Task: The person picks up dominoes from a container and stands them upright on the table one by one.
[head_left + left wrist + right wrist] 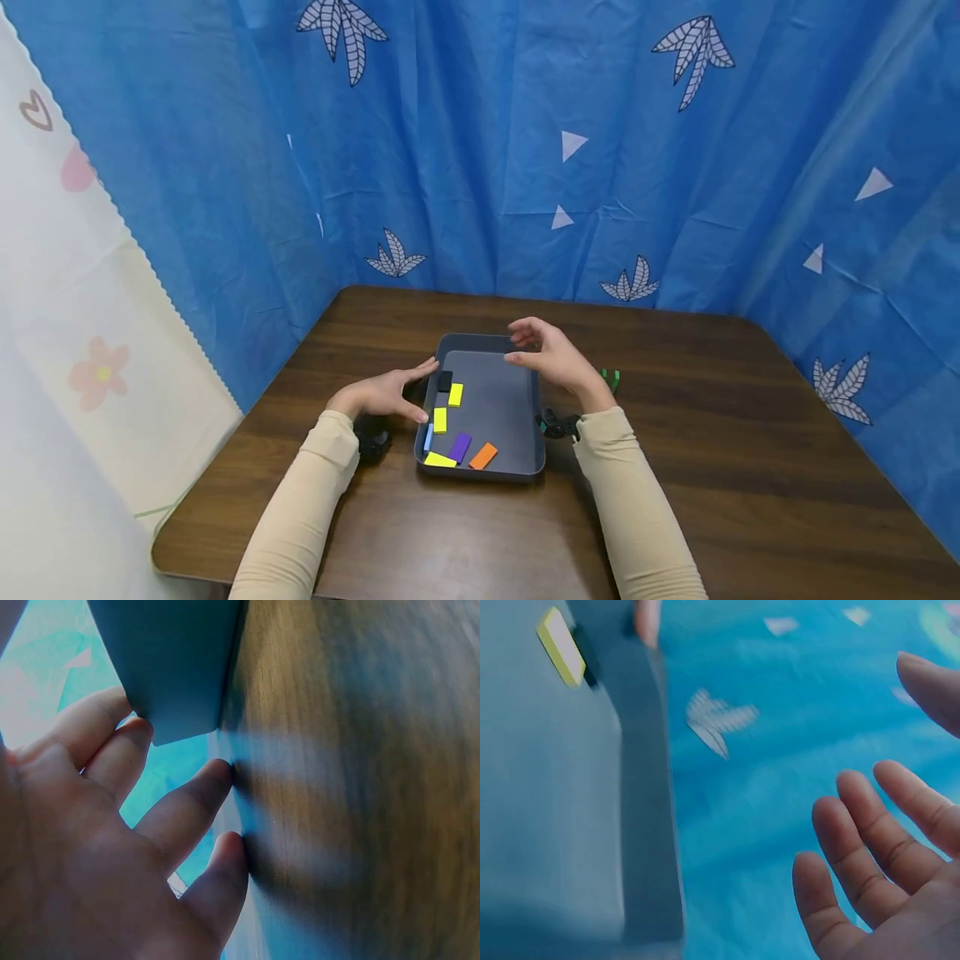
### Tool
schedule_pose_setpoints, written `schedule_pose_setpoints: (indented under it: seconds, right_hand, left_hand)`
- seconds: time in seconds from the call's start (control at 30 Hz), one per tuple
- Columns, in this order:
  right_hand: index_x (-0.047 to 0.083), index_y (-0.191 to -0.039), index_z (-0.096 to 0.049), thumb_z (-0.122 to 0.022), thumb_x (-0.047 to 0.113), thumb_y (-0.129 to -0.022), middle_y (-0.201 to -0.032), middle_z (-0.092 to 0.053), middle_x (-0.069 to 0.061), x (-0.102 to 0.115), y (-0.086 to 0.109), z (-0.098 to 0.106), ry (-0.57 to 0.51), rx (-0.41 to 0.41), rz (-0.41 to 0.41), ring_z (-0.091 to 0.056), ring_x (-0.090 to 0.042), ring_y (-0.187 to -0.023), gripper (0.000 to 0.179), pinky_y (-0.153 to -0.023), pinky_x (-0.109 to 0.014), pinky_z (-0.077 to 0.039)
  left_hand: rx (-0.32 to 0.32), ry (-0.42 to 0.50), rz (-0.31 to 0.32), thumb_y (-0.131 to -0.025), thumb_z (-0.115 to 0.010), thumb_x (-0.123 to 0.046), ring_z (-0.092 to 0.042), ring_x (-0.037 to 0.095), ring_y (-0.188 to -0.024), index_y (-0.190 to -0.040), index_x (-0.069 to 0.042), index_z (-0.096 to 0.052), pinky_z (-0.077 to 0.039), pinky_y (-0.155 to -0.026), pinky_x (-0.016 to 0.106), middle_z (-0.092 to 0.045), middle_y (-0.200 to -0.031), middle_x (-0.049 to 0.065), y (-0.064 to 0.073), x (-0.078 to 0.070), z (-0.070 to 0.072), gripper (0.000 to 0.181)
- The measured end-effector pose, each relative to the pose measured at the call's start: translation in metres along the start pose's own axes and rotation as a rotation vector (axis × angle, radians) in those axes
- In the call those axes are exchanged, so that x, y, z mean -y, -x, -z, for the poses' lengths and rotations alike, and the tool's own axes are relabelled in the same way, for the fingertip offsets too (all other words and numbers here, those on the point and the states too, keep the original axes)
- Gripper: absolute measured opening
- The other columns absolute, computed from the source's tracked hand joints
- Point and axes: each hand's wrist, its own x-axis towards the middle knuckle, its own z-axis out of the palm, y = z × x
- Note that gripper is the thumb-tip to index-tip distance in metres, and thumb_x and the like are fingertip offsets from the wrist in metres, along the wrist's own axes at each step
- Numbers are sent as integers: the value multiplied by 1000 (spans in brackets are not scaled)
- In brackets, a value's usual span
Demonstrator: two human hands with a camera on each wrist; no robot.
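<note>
A dark grey tray (502, 417) lies on the table, holding several small flat blocks toward its left and near sides. Among them are a black block (445, 381), a purple block (461, 447), an orange block (483, 456), a light blue block (428, 438) and three yellow ones, such as this yellow block (455, 394). My left hand (386, 394) is at the tray's left wall, thumb over the rim; its spread fingers (191, 799) show beside the outer wall in the left wrist view. Over the tray's far right side hovers my right hand (551, 358), holding nothing, its fingers (870, 877) apart from the wall.
Right of my right wrist, a small green object (611, 379) lies on the brown wooden table (750, 467). A blue curtain (480, 167) hangs behind the table, and a pale patterned curtain (90, 300) is on the left. Black devices are strapped to both wrists.
</note>
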Motion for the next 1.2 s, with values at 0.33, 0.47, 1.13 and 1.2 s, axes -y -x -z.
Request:
schedule_pose_setpoints:
  seconds: [0.33,0.47,1.13,1.2]
  right_hand:
    - [14,-117,-50,-71,25,-75,-111,-53,-10,7,-41,-47,-7,202,-44,-51,-19,-97,48,-83,-32,-47]
    - [9,-118,-50,-71,26,-74,-113,-51,-16,-2,-49,-58,-15,254,-95,-50,-18,-95,52,-82,-30,-47]
    - [9,-115,-53,-75,23,-71,-108,-54,-5,-30,-56,-94,134,358,-222,-48,-17,-97,51,-86,-32,-44]
    - [9,-113,-54,-75,22,-70,-105,-54,-3,-32,-56,-96,148,361,-221,-49,-16,-95,49,-84,-30,-45]
  left_hand:
    - [7,15,2,-64,-72,-53,-15,23,-136,-142,-33,-12,-21,-104,55,-5,-149,-11,-1,2,0,101]
    - [4,28,15,-62,-72,-53,-15,24,-136,-142,-36,-12,-21,-103,56,-6,-149,-12,-1,3,0,101]
    - [11,58,1,-64,-73,-50,-13,25,-136,-142,-34,-13,-19,-102,59,-4,-149,-12,-1,3,0,100]
    - [12,61,-4,-65,-73,-48,-12,25,-137,-142,-33,-13,-19,-103,59,-4,-149,-12,-2,3,0,99]
